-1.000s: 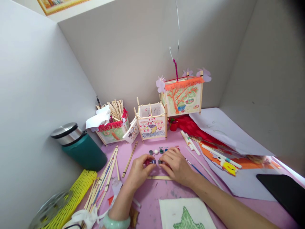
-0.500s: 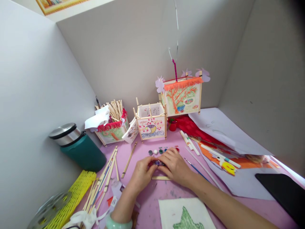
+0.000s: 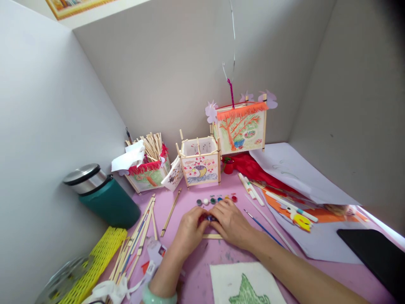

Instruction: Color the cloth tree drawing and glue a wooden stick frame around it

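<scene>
Both hands meet over the pink tabletop, fingers curled around a small dark purple thing (image 3: 210, 218) that looks like a little paint pot, mostly covered by the fingers. My left hand (image 3: 190, 226) pinches it from the left. On its right side, my right hand (image 3: 230, 219) has its fingers bent over it. Just below the hands lies a short wooden stick (image 3: 212, 237). Behind the fingers runs a row of small paint pots in several colours, among them a white paint pot (image 3: 206, 202) and a red paint pot (image 3: 234, 198).
A paper lantern (image 3: 201, 169) stands behind, with a larger hanging lantern (image 3: 243, 131) to its right. A green flask (image 3: 109, 202) and wooden sticks (image 3: 144, 232) are at left. At right lie a paintbrush (image 3: 262, 227), white markers (image 3: 249, 188) and papers. A green drawing (image 3: 248, 285) lies in front.
Both hands stay around the small purple thing, with only slight finger movement. The yellow and red paint pots show more clearly above my right hand.
</scene>
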A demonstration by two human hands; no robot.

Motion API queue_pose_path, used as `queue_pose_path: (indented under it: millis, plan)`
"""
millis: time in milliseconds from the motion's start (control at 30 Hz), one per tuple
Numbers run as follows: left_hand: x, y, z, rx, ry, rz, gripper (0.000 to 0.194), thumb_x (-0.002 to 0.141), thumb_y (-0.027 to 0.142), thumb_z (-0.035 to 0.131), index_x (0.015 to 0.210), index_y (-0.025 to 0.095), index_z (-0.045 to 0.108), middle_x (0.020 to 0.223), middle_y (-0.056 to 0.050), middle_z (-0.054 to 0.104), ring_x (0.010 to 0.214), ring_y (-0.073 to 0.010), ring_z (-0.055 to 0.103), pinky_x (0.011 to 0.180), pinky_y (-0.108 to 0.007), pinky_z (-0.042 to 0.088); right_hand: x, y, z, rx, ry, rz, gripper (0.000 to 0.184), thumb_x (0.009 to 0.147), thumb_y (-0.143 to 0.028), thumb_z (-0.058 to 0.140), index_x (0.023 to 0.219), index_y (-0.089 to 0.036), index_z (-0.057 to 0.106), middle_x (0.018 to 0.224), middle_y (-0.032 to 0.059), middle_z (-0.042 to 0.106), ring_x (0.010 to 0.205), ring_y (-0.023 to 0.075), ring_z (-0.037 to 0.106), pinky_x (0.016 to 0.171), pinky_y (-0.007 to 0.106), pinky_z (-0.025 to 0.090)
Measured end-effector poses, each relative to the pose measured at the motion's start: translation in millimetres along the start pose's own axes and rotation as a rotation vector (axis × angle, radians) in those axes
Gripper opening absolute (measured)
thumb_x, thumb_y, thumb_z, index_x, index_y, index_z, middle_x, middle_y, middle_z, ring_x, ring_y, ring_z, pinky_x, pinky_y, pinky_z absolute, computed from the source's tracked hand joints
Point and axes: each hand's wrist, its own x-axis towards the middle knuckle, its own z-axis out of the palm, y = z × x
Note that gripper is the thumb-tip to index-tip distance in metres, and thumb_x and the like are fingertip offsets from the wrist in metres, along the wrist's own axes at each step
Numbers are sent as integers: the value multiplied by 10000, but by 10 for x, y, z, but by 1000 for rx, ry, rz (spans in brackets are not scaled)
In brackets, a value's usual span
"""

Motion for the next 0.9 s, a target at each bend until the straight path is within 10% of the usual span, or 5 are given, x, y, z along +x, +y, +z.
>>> queue_pose_path:
  millis: [900]
  plan:
    - [32,-36,16,-89,32,-46,215,734,128,577,934,176,640,865,-38,660,779,-146,596,738,-257,455,5,-2,-2,-9,64,36,128,869,-230,512,830,-158,610,755,62,607,768,190,497,853,392,313]
